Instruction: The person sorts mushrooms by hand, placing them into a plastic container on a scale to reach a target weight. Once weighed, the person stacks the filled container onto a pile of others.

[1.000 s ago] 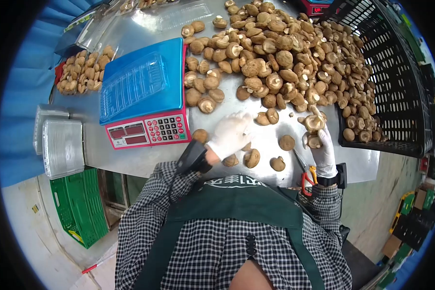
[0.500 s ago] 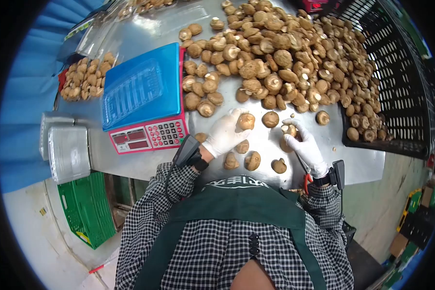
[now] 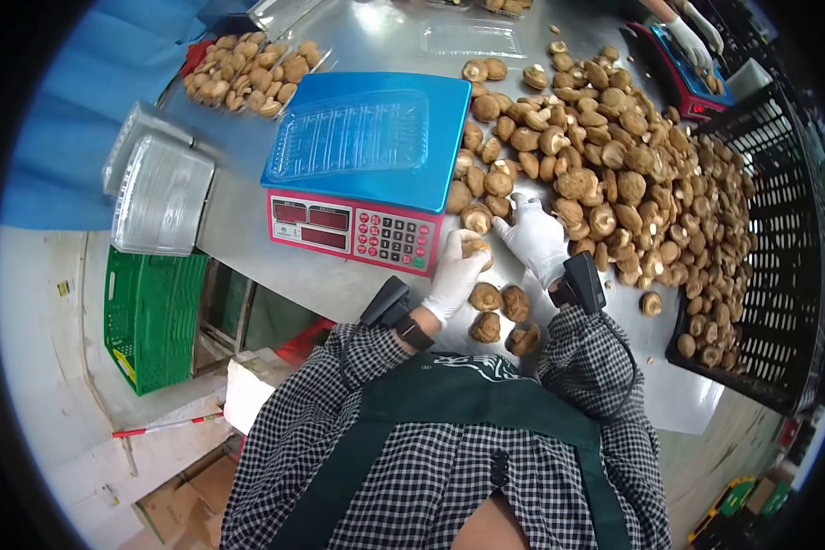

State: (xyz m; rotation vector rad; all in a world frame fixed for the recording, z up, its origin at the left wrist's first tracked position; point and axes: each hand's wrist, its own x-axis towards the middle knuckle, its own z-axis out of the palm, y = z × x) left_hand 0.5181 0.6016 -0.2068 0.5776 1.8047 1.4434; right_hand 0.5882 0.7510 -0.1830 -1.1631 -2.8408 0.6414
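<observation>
My left hand [image 3: 456, 278], in a white glove, is closed around a brown mushroom [image 3: 479, 254] in front of the scale. Beside it, my right hand [image 3: 534, 240], also gloved, reaches to the near edge of the mushroom pile [image 3: 628, 183]. Its thumb and fingers are apart next to a loose mushroom [image 3: 498, 182]; I see nothing held between them, though the palm is hidden. Several trimmed-looking mushrooms [image 3: 486, 327] lie on the metal table [image 3: 614, 376] close to my apron. Another mushroom [image 3: 476, 217] rests just beyond my left fingertips.
A clear plastic tray [image 3: 353, 137] sits on the blue-topped scale [image 3: 385, 197]. Stacked trays [image 3: 160, 197] stand at the left edge, near a filled mushroom tray [image 3: 252, 78]. A black crate [image 3: 770, 302] borders the right. Another person's gloved hands [image 3: 692, 41] work at a second scale [image 3: 683, 78].
The view has turned, shifting the scale and pile rightward. My right hand has moved from the near mushrooms to the pile's edge beside my left hand. The red-handled tool near it no longer shows.
</observation>
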